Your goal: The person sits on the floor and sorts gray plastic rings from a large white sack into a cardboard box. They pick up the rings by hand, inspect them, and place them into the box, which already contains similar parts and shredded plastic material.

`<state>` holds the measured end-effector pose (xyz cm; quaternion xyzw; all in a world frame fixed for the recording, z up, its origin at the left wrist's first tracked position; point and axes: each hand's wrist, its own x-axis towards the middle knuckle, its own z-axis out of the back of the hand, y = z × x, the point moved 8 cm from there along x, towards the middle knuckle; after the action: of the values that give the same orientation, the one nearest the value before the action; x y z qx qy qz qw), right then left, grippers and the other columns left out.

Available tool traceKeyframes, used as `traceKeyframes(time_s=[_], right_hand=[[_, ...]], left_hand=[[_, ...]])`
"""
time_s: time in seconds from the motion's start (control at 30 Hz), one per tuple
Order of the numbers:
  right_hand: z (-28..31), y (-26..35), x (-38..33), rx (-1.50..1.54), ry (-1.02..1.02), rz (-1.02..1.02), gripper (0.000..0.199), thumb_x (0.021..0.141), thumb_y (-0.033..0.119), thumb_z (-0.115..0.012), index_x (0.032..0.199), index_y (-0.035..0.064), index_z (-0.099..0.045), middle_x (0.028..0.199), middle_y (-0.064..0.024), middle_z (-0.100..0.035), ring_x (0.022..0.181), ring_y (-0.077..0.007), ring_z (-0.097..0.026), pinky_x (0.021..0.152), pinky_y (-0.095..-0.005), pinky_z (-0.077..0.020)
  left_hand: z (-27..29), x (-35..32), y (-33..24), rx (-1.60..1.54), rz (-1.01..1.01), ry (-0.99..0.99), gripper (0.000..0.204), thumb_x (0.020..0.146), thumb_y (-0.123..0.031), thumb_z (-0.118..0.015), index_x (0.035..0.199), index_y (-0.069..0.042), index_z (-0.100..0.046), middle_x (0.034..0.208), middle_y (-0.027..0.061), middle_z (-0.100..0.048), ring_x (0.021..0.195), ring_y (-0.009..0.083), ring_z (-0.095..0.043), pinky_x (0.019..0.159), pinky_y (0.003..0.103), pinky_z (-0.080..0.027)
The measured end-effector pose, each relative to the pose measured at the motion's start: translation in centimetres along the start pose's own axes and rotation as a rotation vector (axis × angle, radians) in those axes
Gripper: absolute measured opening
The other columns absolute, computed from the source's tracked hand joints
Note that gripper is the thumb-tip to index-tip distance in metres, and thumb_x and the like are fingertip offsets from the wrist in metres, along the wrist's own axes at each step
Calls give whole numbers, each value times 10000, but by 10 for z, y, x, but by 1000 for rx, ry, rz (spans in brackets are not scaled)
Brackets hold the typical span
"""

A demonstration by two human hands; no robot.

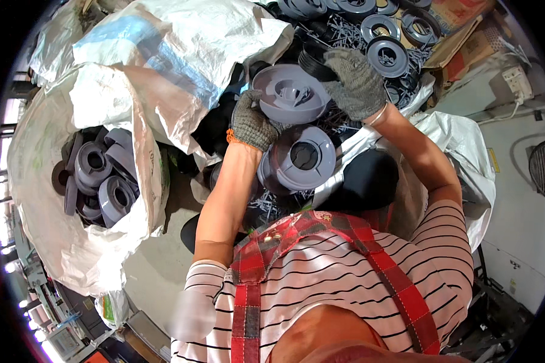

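Left hand (251,124) and right hand (357,85), both gloved, gripping opposite rims of grey reel (290,94) just above second reel (303,158), right of open white sack (72,175); loose glove grip risks dropping, reel likely tumbling into scrap pile (345,30) behind.

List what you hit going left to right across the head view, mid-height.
White sack of grey spools → left hand → grey spool held in both hands → right hand → white sack → wall socket.
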<state>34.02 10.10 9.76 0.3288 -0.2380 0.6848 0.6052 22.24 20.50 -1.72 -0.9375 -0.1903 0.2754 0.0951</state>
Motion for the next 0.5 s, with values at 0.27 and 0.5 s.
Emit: traceKeyframes(time_s=[0.27,0.5], right_hand=[[-32,-26,-8,14,317,-216,386,735,273,-611,1045,47,-564,1052,-149,-575,954,-329,-541,868,-397,-416],[-25,29,-17,528,601,-396,570,669,391,-678,1098,48,-528,1206,-161,-490,1061,-327,-487,922,-370,-387]], left_hand=[[-4,-42,13,59,-82,4,335,762,-137,-484,1071,-14,-528,1042,139,-586,1003,282,-550,902,439,-453],[14,-49,18,136,-184,-53,207,795,-130,-555,982,-41,-566,915,88,-588,874,225,-575,793,377,-499]])
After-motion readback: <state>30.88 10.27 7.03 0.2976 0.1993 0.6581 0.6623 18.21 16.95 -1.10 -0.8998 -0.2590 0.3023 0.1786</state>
